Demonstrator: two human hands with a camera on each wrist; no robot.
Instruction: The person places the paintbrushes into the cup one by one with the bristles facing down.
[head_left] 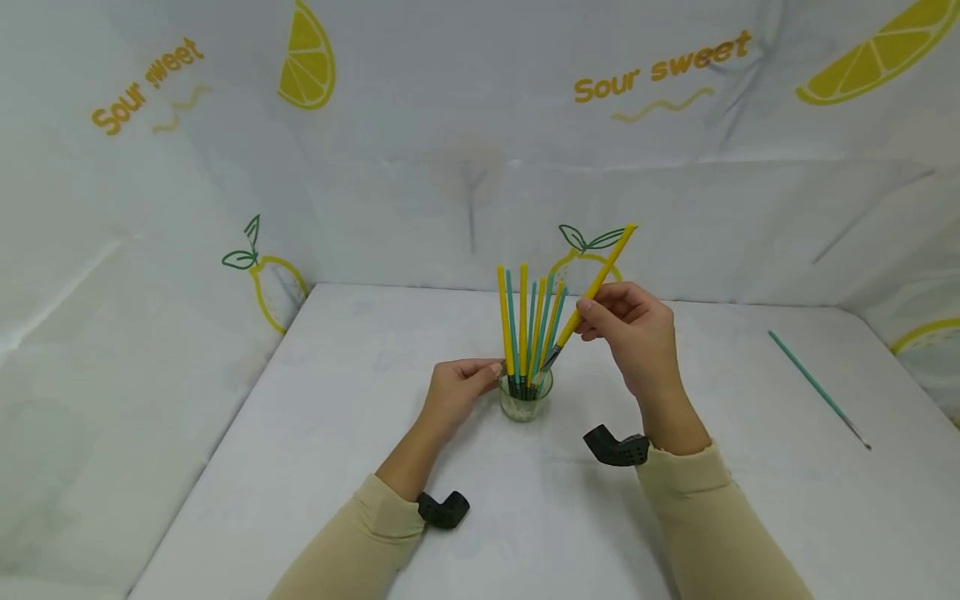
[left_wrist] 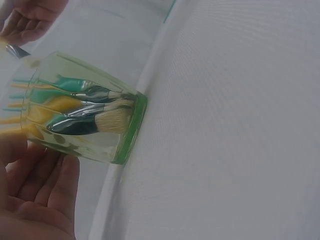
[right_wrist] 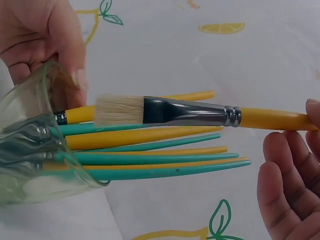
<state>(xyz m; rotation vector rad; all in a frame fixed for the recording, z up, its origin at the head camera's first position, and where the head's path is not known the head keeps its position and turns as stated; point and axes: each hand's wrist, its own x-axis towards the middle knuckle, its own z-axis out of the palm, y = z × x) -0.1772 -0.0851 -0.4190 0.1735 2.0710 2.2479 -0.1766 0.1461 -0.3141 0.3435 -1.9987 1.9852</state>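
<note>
A small green-tinted glass (head_left: 521, 408) stands on the white table, holding several yellow and teal paintbrushes (right_wrist: 150, 137) with bristles down and handles up. My left hand (head_left: 459, 390) pinches the glass rim at its left side, thumb and fingers on the wall. In my right hand (head_left: 628, 329) is a flat yellow paintbrush (right_wrist: 190, 111), pinched by its handle between thumb and fingers. That brush tilts, its pale bristles pointing down-left, right at the mouth of the glass. Through the glass in the left wrist view, bristle heads (left_wrist: 111, 121) rest near the thick green base.
One thin teal paintbrush (head_left: 819, 388) lies by itself on the table (head_left: 750, 500) at the right. Behind the table hangs a white cloth (head_left: 405, 208) printed with lemons and lettering. Dark wrist devices (head_left: 615, 447) sit at both cuffs.
</note>
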